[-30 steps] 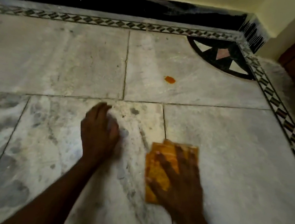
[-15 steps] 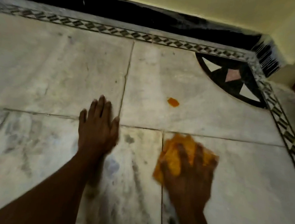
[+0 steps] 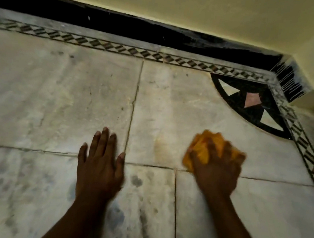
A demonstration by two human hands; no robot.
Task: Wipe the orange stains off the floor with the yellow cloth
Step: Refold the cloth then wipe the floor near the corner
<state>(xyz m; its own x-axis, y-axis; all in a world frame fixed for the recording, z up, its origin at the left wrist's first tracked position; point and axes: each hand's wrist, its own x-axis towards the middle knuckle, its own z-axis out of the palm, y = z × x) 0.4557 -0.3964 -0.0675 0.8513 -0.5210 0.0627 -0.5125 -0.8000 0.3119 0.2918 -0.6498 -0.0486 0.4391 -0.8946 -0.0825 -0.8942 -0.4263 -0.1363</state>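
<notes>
My right hand (image 3: 217, 165) grips the bunched yellow cloth (image 3: 203, 147) and presses it on the marble floor (image 3: 76, 94), just beyond the tile joint. The cloth shows at the fingertips and on the hand's left side; the rest is hidden under the hand. A faint orange smear (image 3: 161, 148) lies on the tile to the cloth's left. No solid orange spot is in sight. My left hand (image 3: 100, 161) rests flat on the floor with fingers straight, to the left of the smear, holding nothing.
A black skirting (image 3: 124, 23) and yellow wall (image 3: 184, 4) close the far side. A patterned border strip (image 3: 109, 45) runs along the wall and down the right side. A dark quarter-circle inlay (image 3: 255, 106) fills the far right corner.
My right hand moved forward with the cloth, bunching it, onto the tile where the orange spot lay; the spot is gone and a faint smear shows. My left hand stayed flat.
</notes>
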